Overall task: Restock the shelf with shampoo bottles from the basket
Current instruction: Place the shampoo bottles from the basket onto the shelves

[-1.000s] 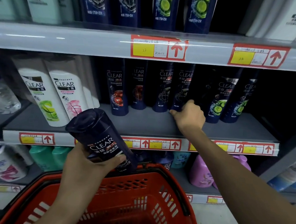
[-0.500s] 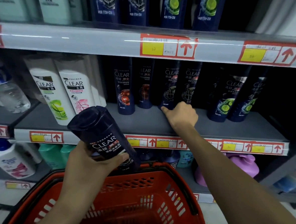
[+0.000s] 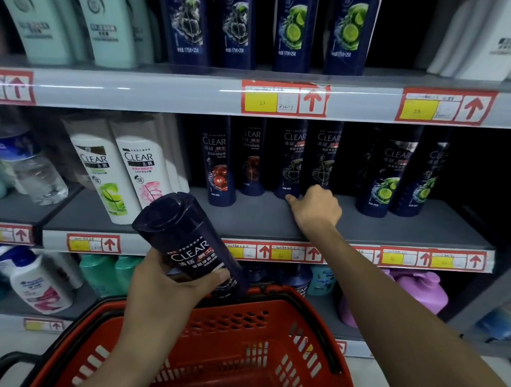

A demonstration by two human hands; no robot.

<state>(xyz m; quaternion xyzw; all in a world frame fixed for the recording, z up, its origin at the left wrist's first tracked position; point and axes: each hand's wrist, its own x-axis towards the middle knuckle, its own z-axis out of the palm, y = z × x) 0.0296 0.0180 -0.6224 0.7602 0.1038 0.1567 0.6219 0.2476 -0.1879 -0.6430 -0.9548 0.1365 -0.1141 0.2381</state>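
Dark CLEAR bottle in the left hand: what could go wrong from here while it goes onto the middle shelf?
1. The left hand holds the dark bottle tilted in a one-handed grip above the red basket; it might slip.
2. The right hand rests at the feet of the upright charcoal bottles; a nudge could topple them.
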